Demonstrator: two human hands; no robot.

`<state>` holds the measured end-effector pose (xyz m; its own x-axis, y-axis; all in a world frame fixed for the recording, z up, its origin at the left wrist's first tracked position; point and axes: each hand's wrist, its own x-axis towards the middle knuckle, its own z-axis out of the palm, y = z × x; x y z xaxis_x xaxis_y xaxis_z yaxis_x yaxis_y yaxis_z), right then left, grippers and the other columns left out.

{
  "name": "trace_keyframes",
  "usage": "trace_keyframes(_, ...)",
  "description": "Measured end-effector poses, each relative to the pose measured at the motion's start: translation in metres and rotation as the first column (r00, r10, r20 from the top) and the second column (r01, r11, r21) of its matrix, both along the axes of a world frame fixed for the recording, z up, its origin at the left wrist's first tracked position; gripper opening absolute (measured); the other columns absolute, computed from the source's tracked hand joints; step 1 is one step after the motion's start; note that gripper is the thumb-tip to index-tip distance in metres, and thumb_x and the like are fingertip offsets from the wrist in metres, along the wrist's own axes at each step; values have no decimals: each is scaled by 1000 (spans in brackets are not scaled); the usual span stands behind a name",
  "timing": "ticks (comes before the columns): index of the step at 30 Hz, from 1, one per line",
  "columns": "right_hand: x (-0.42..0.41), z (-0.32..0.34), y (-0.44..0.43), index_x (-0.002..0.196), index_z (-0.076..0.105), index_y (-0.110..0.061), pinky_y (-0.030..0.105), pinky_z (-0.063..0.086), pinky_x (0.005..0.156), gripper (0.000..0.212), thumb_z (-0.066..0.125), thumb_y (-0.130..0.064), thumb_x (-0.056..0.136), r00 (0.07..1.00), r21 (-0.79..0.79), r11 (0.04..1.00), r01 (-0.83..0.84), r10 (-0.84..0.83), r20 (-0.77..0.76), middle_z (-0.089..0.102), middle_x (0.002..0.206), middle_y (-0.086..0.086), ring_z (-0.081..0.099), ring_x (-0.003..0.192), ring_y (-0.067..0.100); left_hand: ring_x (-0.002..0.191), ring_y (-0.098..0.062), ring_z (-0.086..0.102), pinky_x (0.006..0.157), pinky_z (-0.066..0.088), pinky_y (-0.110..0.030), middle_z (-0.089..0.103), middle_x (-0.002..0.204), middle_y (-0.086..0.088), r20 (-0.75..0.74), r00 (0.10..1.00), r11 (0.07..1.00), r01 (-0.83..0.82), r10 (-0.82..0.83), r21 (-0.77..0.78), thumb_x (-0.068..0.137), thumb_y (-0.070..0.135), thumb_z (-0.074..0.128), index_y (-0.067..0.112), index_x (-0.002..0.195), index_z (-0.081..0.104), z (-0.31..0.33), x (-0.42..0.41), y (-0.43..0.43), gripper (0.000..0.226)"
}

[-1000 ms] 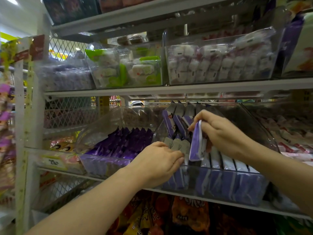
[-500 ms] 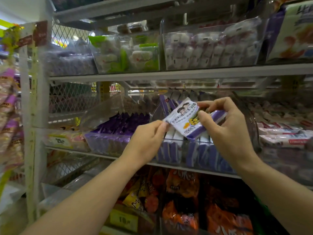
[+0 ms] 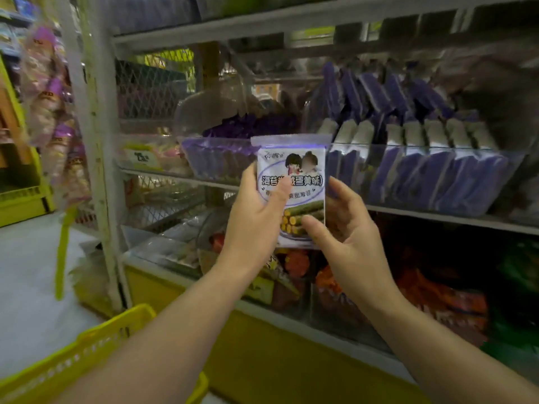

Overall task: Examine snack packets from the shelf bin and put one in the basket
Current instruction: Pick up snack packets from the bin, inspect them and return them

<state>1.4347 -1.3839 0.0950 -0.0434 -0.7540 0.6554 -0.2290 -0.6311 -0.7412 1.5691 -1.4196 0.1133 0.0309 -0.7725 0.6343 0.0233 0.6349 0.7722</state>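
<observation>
Holding one packet (image 3: 303, 170) upright in front of the shelf (image 3: 437, 218), printed face toward the person. Left hand (image 3: 253, 220) grips its left edge, thumb laid across the front, fingers behind. Right hand (image 3: 350, 228) pinches the lower right corner, thumb on the front, fingers curled round the back. The packet is out of the bin (image 3: 408, 148), just in front of it, touching only the two hands. Judged progress: picking is done and examining is the step in hand. The drop into the basket (image 3: 87, 342) is not yet made. The basket sits low at the left, well apart from the packet, its inside mostly out of view. Materials: the packet is a flat, thin film pouch, glossy, with a white face, purple border and a crimped seal strip along the top. Rolled sticks are pictured near its bottom. It looks light and floppy. The bin is clear hard plastic, packed with like pouches standing on edge in rows. The basket is yellow moulded plastic, its wall pierced with small slots. The shelf is grey metal with wire mesh at the side.
</observation>
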Motion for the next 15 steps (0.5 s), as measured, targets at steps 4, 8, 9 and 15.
trace_keyframes(4,-1,-6,-9,138,47,-20,36,51,100,73,62,-50,74,976,143,984,-105,74,206,67,121,-5,62,114,7,107,3,63,84,51,-15,65,118,22,131,991,999,6,-1,-35,96,42,55,27,136,44,-38,6,0,45)
trace_keyframes(8,5,-14,-16,109,66,-8,50,54,90,48,59,-45,79,937,175,976,-126,60,345,72,104,17,67,103,34,108,1,63,85,52,-19,65,119,21,145,989,1000,1,-4,21,91,50,52,23,143,37,-70,0,-2,60)
trace_keyframes(9,5,-18,-18,99,68,-7,52,54,89,42,59,-44,80,932,190,976,-110,35,360,72,99,19,68,99,36,108,1,63,87,52,-21,65,119,22,159,987,999,6,-11,34,91,50,52,22,145,36,-75,-1,-3,62)
trace_keyframes(15,3,-39,-31,83,73,-13,54,56,85,26,65,-37,78,880,301,932,-202,37,474,74,93,20,71,92,36,106,-8,67,86,56,-31,69,115,11,76,985,976,139,-154,170,89,53,48,24,135,44,-85,-3,-3,55)
